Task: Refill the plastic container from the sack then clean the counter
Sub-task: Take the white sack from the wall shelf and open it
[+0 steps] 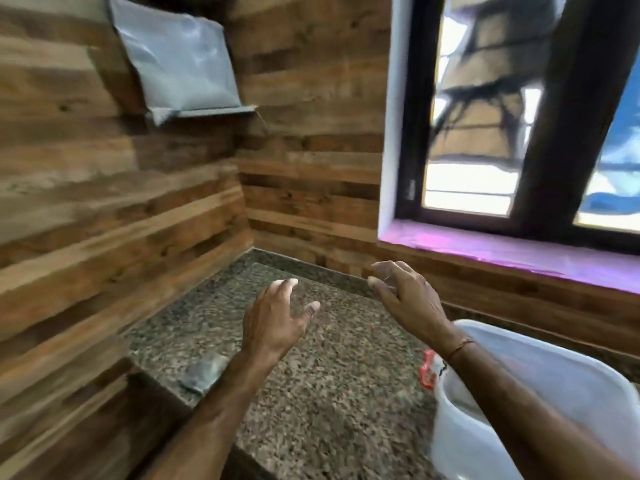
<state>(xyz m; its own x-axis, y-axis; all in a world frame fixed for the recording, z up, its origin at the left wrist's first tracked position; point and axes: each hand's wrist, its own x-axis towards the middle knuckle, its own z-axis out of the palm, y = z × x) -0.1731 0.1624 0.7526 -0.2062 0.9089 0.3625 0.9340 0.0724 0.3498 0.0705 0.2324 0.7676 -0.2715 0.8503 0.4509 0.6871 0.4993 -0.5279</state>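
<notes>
Head view: 2 bare hands hover over the speckled brown granite counter, touching nothing. The left hand has its fingers spread and empty. The right hand has loosely curled, parted fingers, also empty. The translucent white plastic container stands at the counter's right edge, under the right forearm. A small red-and-white packet lies against its left rim. A blurred grey crumpled object lies beside the left forearm. Wooden plank walls meet in the corner, and a dark-framed window is on the right.
</notes>
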